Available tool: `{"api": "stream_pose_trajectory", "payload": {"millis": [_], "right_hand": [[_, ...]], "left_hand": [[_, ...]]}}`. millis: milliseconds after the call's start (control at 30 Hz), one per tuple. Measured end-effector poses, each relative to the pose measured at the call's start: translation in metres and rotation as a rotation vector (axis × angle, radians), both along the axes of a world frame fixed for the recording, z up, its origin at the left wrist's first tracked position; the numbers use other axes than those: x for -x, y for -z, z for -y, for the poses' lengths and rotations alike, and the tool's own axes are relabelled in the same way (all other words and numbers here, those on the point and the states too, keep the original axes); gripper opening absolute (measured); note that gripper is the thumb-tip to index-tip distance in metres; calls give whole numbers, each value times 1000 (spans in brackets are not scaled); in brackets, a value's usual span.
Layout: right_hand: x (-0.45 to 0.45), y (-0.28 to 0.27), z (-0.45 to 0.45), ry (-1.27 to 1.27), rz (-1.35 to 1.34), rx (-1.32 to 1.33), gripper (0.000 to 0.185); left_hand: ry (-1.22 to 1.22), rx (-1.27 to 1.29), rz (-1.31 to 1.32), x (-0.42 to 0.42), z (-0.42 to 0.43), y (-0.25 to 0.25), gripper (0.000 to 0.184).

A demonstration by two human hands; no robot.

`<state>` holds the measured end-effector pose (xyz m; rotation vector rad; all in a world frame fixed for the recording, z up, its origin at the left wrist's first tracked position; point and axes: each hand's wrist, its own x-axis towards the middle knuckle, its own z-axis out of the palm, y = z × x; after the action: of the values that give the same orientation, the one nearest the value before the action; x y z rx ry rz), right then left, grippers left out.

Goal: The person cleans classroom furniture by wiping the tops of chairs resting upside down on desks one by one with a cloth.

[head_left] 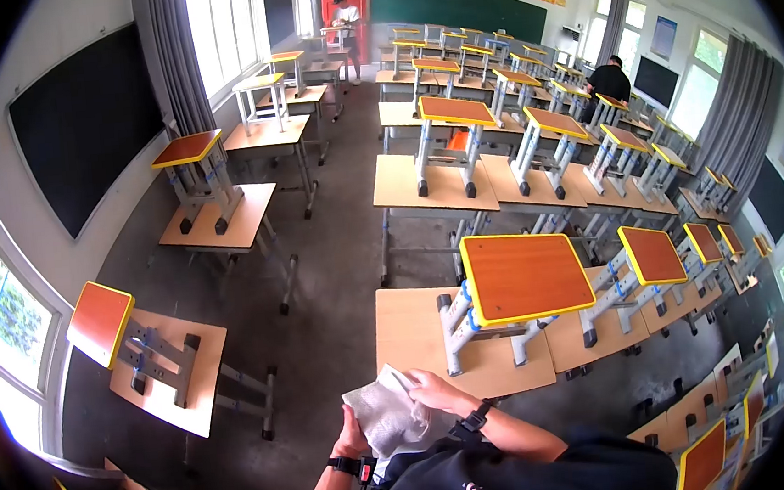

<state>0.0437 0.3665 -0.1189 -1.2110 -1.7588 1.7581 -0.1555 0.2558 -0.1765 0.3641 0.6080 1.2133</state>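
A greyish-white cloth [389, 415] hangs in front of my body, held between both hands. My left hand [351, 432] grips its left edge, thumb up along the side. My right hand [434, 392] pinches the upper right corner, where the cloth is folded over. Just beyond the cloth stands a desk with a pale wooden top [408, 336]. On that desktop rests a stool [528, 276] with a reddish-brown, yellow-edged seat and grey legs. Parts of the fingers are hidden behind the cloth.
Rows of desks carry stools, such as the stool [460, 111] ahead and the stool [103, 323] at left. A grey floor aisle [331, 231] runs between them. One person [347, 27] stands by the red door; another person [609, 80] is at the right.
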Motion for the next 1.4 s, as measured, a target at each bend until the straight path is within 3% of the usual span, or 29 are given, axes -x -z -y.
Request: {"api": "stream_pose_trajectory", "payload": {"millis": [100,233,300,333,367,433,500,633,700,767,800,933,1067,1167,1267,1400], "right_hand": [[-58,-2,-6,-14,-59,75,57],[-149,-28,-1,-28,-172,174,66],[-198,-26,1,84,-351,283,64],[-228,-9,-2,98,-316,274,63],[-253,-7,0,124,-370,247,56],[-302,-17,2,151,-187,190,51],[-348,9,8,228,-128,172,43],[-420,-9,47,466,-162,147,40],[-448,9,63,630,-226,193,39],[-465,2,77,767,-469,286,36],[-474,8,84,753,-463,300,36],[-498,38,99,1082,-733,192,31],[-504,31,114,1147,-826,148,28],[-522,37,119,1256,-747,170,23],[-540,51,119,1250,-514,176,23],[-552,7,132,1203,-333,141,26]], "left_hand": [[90,-22,133,-39,-5,-8,77],[122,222,117,-117,-22,-9,61],[124,210,158,-164,-33,-14,60],[115,199,251,-190,-38,-12,61],[82,191,189,-217,-40,-27,62],[72,146,210,-260,-45,-32,64],[188,226,277,-292,-47,-35,65],[346,149,398,-354,-73,-48,65],[397,136,428,-383,-80,-68,62],[452,178,392,-408,-96,-50,62],[474,225,361,-415,-93,-51,62],[551,228,298,-469,-105,-41,58],[693,226,319,-507,-113,-53,60],[834,190,400,-520,-128,-51,62],[786,216,290,-530,-143,-54,67],[754,219,316,-530,-167,-64,67]]}}
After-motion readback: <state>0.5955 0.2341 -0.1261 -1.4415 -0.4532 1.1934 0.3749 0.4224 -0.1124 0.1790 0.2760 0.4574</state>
